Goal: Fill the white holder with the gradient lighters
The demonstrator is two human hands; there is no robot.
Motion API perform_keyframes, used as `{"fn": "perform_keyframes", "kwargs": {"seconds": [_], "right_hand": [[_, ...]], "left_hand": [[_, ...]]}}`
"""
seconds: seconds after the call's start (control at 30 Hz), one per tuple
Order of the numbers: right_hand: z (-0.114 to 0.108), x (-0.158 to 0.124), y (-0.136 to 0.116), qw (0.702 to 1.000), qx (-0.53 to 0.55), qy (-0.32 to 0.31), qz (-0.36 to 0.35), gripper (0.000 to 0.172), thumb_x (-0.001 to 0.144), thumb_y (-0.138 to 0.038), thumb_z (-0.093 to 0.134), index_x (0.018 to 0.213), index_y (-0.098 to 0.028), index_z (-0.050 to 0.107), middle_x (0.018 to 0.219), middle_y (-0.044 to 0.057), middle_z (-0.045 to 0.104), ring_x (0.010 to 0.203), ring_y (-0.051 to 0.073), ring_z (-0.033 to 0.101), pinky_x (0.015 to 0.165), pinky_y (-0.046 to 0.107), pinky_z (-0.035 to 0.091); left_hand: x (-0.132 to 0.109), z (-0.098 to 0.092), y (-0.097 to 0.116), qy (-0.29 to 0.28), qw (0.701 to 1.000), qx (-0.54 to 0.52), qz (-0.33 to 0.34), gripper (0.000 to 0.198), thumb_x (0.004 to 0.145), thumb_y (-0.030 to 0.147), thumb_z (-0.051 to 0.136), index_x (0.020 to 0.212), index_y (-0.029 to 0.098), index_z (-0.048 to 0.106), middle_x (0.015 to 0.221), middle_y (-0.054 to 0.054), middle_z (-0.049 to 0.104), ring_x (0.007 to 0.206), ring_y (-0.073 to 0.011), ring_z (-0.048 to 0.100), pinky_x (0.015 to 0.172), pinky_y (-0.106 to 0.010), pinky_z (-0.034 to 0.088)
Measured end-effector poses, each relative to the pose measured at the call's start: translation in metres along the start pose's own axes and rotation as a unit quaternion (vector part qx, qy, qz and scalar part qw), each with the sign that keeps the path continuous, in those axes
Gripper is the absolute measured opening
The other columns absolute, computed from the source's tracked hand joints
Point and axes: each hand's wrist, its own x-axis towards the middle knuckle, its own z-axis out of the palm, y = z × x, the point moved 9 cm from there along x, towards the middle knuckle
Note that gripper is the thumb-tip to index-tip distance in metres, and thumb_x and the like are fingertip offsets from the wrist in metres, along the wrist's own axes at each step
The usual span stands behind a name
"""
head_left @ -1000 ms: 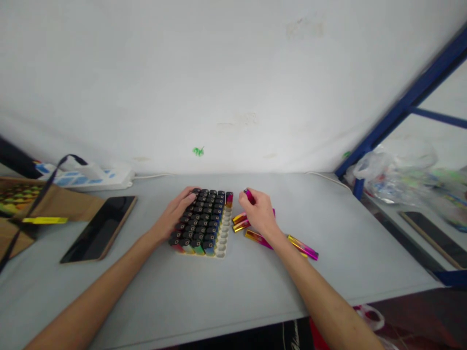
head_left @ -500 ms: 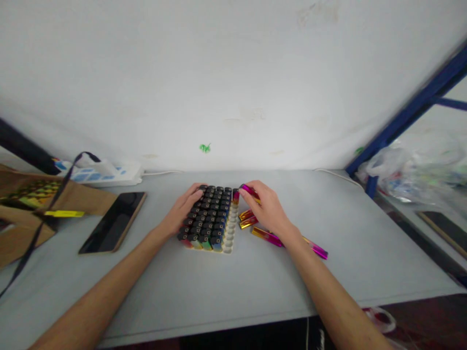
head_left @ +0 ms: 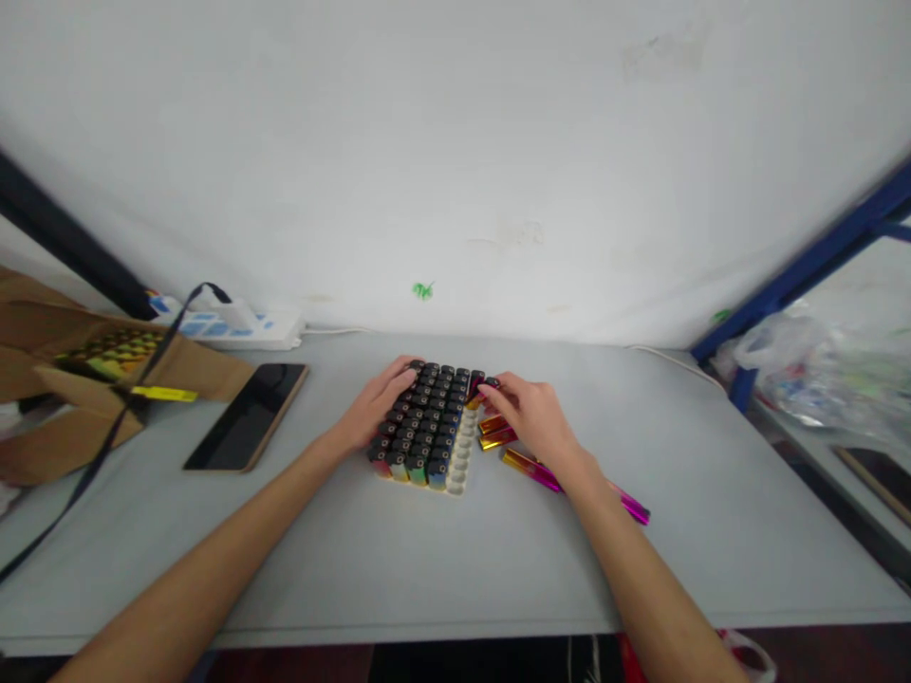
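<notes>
Rows of lighters (head_left: pixel 419 417) with black tops stand upright in a pale tray (head_left: pixel 461 457), whose right-hand column shows open round sockets toward the near end. My left hand (head_left: pixel 376 406) is wrapped round the far left side of the rows, its thumb resting on the tops. Between the thumb and fingers of my right hand (head_left: pixel 537 417) is a lighter (head_left: pixel 491 383), beside the far end of that right column; its lower part is partly hidden. Under and near my right wrist lie shiny gold-and-magenta lighters (head_left: pixel 528 468), some partly covered by the forearm.
A phone (head_left: pixel 249 417) lies left of the tray. Farther left, an open cardboard box (head_left: pixel 220 372) holds more lighters, a dark strap (head_left: pixel 106 446) crossing it. A white power strip (head_left: pixel 277 332) sits against the wall. Plastic bags (head_left: pixel 804 370) are beyond the blue frame (head_left: pixel 797 266) at right.
The held lighter has gone from tilted beside the tray's far right corner to more upright, black top up, at the right column. The view has shifted slightly; my left hand stays on the rows.
</notes>
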Motion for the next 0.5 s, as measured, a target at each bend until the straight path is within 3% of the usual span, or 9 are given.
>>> {"fn": "perform_keyframes", "kwargs": {"seconds": [0.13, 0.33, 0.5], "right_hand": [[0.001, 0.003, -0.001, 0.993, -0.118, 0.005, -0.015, 0.032, 0.111, -0.045, 0.054, 0.089, -0.023, 0.065, 0.075, 0.005, 0.075, 0.066, 0.022, 0.069, 0.064, 0.031, 0.041], [0.01, 0.004, -0.014, 0.98, -0.197, -0.027, -0.017, 0.028, 0.11, -0.046, 0.056, 0.1, -0.023, 0.067, 0.086, 0.01, 0.078, 0.073, 0.026, 0.07, 0.065, 0.032, 0.038], [-0.008, -0.002, -0.007, 0.991, -0.124, -0.034, -0.021, 0.04, 0.11, -0.054, 0.052, 0.097, -0.023, 0.073, 0.08, 0.006, 0.076, 0.071, 0.023, 0.068, 0.071, 0.033, 0.044]], "left_hand": [[0.0, 0.0, 0.0, -0.003, 1.0, 0.005, 0.007, 0.052, 0.102, 0.062, 0.046, 0.129, 0.022, 0.065, 0.127, -0.006, 0.073, 0.123, -0.0309, 0.063, 0.114, -0.041, 0.046], [0.001, 0.001, -0.002, -0.001, 1.0, 0.001, 0.007, 0.055, 0.102, 0.061, 0.046, 0.134, 0.02, 0.064, 0.13, -0.007, 0.071, 0.125, -0.0308, 0.061, 0.115, -0.041, 0.044], [0.002, 0.0, -0.003, 0.003, 1.0, 0.002, -0.003, 0.058, 0.101, 0.063, 0.048, 0.137, 0.02, 0.063, 0.134, -0.007, 0.071, 0.126, -0.032, 0.061, 0.116, -0.043, 0.043]]}}
